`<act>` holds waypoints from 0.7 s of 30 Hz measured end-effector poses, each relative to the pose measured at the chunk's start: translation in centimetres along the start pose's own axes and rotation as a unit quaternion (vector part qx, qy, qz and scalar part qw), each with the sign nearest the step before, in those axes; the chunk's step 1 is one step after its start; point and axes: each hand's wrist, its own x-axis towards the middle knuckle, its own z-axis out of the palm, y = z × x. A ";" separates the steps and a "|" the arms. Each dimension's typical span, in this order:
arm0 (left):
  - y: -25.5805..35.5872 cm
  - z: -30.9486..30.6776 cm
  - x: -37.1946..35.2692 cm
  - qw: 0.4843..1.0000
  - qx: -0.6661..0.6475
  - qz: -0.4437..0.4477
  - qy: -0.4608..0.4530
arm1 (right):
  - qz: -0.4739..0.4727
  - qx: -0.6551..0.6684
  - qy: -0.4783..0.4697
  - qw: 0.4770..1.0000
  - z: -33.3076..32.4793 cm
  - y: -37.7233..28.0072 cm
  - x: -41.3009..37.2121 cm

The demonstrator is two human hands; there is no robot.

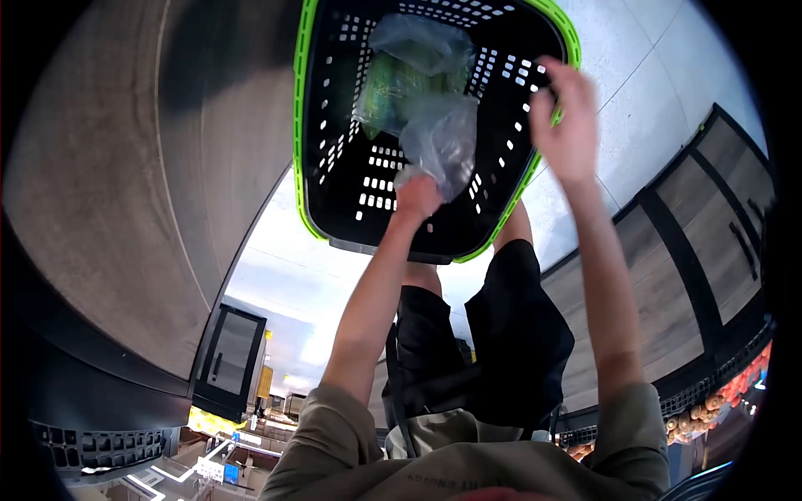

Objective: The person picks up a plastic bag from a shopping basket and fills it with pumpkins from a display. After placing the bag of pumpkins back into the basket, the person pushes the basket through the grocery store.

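Observation:
Inside a black shopping basket with a bright green rim, my left hand is closed on the gathered end of a clear plastic bag. Something brownish shows faintly through that bag's film. Beyond it in the basket lies a second clear bag with green contents, perhaps vegetables. My right hand, smeared by motion, is over the basket's right rim with thumb and fingers apart and nothing between them.
A wood-panelled counter runs along the left, and dark-framed wooden cabinets stand to the right on the pale tiled floor. Below right, produce is on a display. My legs are just behind the basket.

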 end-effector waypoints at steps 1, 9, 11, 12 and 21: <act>0.6 -0.1 -1.7 1.000 0.020 0.009 0.021 | 0.080 0.078 -0.043 0.993 1.2 -2.1 -1.5; -2.5 -4.3 -2.3 0.948 -0.283 0.143 0.008 | 0.237 0.153 -0.512 0.811 12.6 -1.9 -10.0; -2.9 -6.6 -1.5 0.878 -0.461 0.112 0.062 | 0.234 0.150 -0.554 0.784 14.3 -0.3 -8.8; -2.0 -9.4 -1.7 0.842 -0.525 0.086 0.087 | 0.172 0.092 -0.545 0.816 14.7 0.6 -7.7; -4.2 -12.2 4.3 0.876 -0.442 -0.093 0.171 | 0.059 -0.069 -0.100 0.991 6.8 -1.8 6.4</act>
